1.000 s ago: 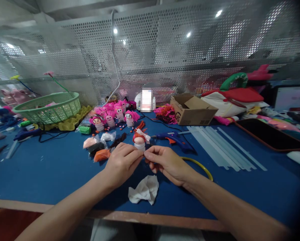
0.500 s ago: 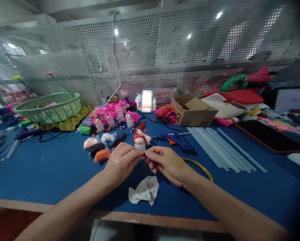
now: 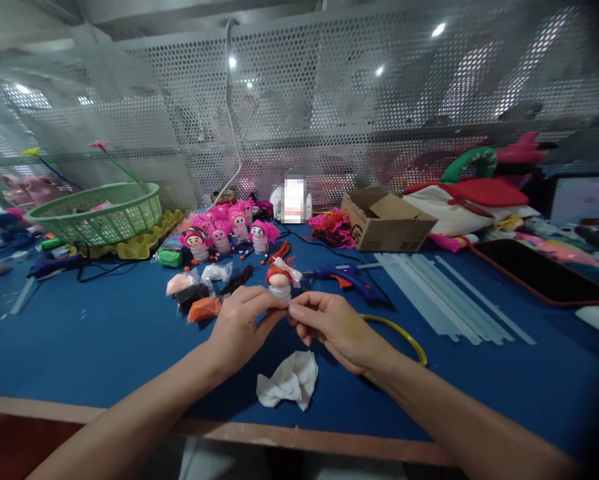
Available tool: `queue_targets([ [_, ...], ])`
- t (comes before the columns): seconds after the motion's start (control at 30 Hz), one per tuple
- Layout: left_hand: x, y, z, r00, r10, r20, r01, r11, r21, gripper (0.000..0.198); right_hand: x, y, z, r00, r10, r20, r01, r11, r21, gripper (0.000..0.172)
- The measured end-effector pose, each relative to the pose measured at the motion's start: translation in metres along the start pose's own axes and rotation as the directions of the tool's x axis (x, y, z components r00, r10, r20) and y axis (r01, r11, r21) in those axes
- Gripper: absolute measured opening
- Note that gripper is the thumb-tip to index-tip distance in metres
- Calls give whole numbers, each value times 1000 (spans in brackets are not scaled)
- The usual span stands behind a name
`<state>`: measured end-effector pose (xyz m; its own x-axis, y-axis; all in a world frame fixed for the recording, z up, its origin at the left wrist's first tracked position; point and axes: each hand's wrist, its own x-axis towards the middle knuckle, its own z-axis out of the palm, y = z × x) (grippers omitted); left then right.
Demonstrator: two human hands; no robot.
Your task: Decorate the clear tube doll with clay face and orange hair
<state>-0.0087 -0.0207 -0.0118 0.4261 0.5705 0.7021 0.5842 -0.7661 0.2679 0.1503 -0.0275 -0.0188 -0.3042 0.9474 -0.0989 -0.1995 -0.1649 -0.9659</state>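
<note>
Since the earlier frame, scissors have gone from view at the far left. Above the table (image 3: 104,333), my left hand (image 3: 242,327) and right hand (image 3: 334,327) meet, thumbs and fingers pinched; what they hold I cannot tell. The doll (image 3: 279,283) stands just beyond.

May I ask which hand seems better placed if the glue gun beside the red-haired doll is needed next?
Probably the right hand: the glue gun lies just beyond it, handle to the right; the left hand is farther away.
</note>
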Motion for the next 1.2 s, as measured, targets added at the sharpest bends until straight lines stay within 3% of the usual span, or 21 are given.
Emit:
queue_targets([
  [0.27,2,2,-1,993,110,-45,-105,989,101,5,0,2,-2,993,-112,-19,107,976,-191,23],
  [0.43,1,1,-1,978,207,-6,-204,969,140,9,-4,-5,-4,985,-168,30,168,916,-363,19],
  [0.53,2,3,-5,992,122,24,-121,992,-36,7,-5,-12,-5,993,-107,50,117,957,-267,19],
  [0.6,4,4,-9,995,-49,83,70,960,-272,5,-6,-16,-6,997,4,83,2,998,-70,22],
  [0.7,6,5,-11,915,-330,234,403,703,-586,9,-5,-19,-6,980,107,165,-135,976,170,24],
  [0.8,6,4,-8,799,-464,381,575,408,-709,15,-5,-18,-6,981,102,165,-136,969,206,24],
  [1.03,3,2,0,669,-532,519,642,62,-764,22,-3,-14,-4,994,53,99,-73,975,209,29],
  [1.2,3,0,0,639,-443,629,650,-128,-749,22,-1,-12,-4,995,72,66,-82,980,180,29],
])
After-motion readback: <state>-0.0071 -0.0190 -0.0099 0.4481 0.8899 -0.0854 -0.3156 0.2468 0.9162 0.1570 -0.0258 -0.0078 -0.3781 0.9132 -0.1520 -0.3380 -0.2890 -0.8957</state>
